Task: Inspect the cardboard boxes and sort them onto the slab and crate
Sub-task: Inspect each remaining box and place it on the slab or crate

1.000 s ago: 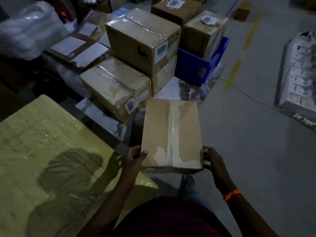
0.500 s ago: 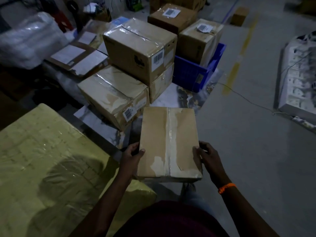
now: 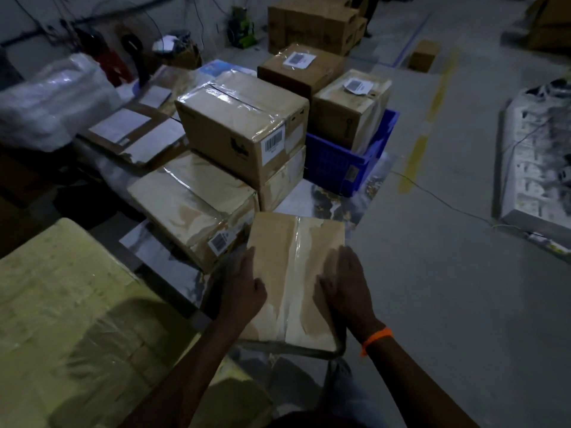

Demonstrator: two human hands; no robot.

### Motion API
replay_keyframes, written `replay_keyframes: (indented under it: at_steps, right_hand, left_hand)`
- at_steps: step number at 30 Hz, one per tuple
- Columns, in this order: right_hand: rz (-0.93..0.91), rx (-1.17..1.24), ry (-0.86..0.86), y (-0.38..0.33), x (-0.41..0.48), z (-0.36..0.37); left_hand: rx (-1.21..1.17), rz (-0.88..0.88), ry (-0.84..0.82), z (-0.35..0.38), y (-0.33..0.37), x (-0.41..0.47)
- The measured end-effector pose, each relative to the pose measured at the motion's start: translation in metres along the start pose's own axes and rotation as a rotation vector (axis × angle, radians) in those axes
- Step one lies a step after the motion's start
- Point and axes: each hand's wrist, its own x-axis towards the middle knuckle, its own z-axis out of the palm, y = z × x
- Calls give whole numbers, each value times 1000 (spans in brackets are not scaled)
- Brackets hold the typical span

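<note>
Flat taped box (image 3: 296, 251) just beside stacked boxes (image 3: 238, 131) on slab (image 3: 312, 200); blue crate (image 3: 336, 163) holds one

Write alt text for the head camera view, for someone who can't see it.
A left hand and right hand hold a flat taped box by its side edges. Beyond it, more boxes are stacked on a marbled slab, beside a blue crate holding another box.
</note>
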Motion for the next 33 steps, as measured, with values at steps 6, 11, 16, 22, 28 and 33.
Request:
replay_keyframes:
  at_steps: [6, 11, 16, 22, 28, 33]
  right_hand:
    - [-74, -270, -216, -35, 55, 25]
    - [-78, -313, -179, -27, 51, 37]
    - [-83, -348, -202, -28, 55, 37]
    - [-66, -353, -240, -34, 56, 32]
    - [-156, -381, -299, -25, 11, 25]
    - [-227, -412, -154, -16, -72, 43]
  left_hand:
    - [369, 256, -100, 23, 8, 50]
    - [409, 277, -54, 32, 2, 50]
    - [419, 261, -64, 33, 3, 53]
    - [435, 255, -89, 30, 5, 52]
    - [446, 401, -100, 27, -14, 10]
    - [398, 490, -43, 26, -35, -55]
